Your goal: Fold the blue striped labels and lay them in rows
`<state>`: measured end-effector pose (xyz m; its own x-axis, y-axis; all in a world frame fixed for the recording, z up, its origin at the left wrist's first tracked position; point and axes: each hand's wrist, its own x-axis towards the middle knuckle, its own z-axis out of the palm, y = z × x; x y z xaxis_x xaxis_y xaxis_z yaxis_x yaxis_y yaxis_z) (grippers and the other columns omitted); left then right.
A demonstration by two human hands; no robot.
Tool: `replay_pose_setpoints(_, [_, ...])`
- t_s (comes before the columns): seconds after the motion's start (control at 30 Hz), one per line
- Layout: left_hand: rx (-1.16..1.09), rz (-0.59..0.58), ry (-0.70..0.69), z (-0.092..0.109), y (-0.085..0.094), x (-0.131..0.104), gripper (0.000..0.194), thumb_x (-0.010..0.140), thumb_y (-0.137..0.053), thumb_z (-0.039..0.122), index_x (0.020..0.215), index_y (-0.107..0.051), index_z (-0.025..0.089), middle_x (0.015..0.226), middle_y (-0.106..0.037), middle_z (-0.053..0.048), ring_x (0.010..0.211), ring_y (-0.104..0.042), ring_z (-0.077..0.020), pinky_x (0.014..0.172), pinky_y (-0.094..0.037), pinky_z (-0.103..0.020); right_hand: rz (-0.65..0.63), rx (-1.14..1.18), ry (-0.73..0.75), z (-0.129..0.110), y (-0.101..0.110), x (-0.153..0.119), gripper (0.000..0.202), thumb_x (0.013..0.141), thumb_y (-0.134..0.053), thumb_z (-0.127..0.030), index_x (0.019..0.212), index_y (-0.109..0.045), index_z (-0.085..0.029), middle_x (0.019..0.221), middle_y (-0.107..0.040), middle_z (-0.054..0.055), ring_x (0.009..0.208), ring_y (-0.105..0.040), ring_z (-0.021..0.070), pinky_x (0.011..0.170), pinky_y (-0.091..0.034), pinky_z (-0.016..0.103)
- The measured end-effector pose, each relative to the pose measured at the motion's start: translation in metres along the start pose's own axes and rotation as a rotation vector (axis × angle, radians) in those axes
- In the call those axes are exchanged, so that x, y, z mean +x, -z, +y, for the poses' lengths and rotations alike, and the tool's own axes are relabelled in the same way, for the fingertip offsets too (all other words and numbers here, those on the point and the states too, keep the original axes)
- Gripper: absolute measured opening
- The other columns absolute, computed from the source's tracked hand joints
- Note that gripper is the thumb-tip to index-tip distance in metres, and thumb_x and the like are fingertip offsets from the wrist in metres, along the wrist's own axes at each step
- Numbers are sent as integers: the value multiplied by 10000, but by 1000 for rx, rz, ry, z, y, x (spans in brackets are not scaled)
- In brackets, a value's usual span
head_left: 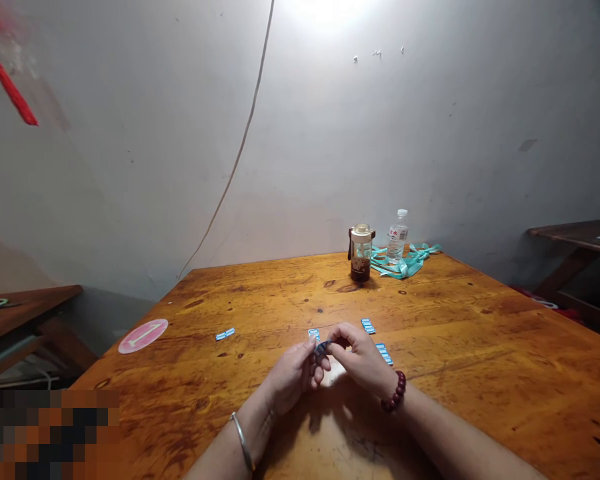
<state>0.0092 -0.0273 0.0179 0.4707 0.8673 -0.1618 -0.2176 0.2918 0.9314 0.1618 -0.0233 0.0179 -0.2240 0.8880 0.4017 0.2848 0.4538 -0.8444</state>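
My left hand (295,373) and my right hand (357,353) meet above the wooden table. Between their fingertips is a small dark, blue-striped strip (323,348), which both hands pinch. Just behind the hands lies a blue and white piece (313,332), partly covered by them. Another blue and white piece (368,326) lies beyond my right hand, and one more (384,354) is beside its wrist. Farther left, a small blue and white piece (225,334) rests alone. What the curled fingers hide cannot be seen.
On the wooden table (260,293), a jug with dark liquid (361,257) stands at the back, beside a clear bottle (397,237) and turquoise ribbon (407,265). A pink round sticker (143,336) is at the left edge. Other tables flank both sides.
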Motion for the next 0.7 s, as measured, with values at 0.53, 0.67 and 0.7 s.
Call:
replay_pose_setpoints(0.53, [307,145,-296,1,-6,-1,207,732,-526,341,775,-538,139,636,-558,-4,511,-486,-72,485,-385,-191,-31,514,-220,-2,-7,1,132,704,-542,-289,696,-544,-157,610,-499,-37,556,-438,79,538,-352,208])
replay_pose_setpoints(0.67, [234,166,-253,3,1,2,242,715,-541,358,821,-540,141,673,-593,-32,546,-531,-93,512,-406,-203,121,493,-219,1,3,7,154,691,-552,-305,683,-552,-152,601,-507,-29,539,-438,78,530,-358,210])
replay_pose_setpoints(0.7, [223,205,-257,5,5,3,259,710,-544,366,840,-541,142,680,-597,-35,553,-540,-97,516,-409,-204,190,453,-209,3,11,10,158,684,-558,-310,686,-554,-152,597,-510,-28,537,-440,80,530,-361,212])
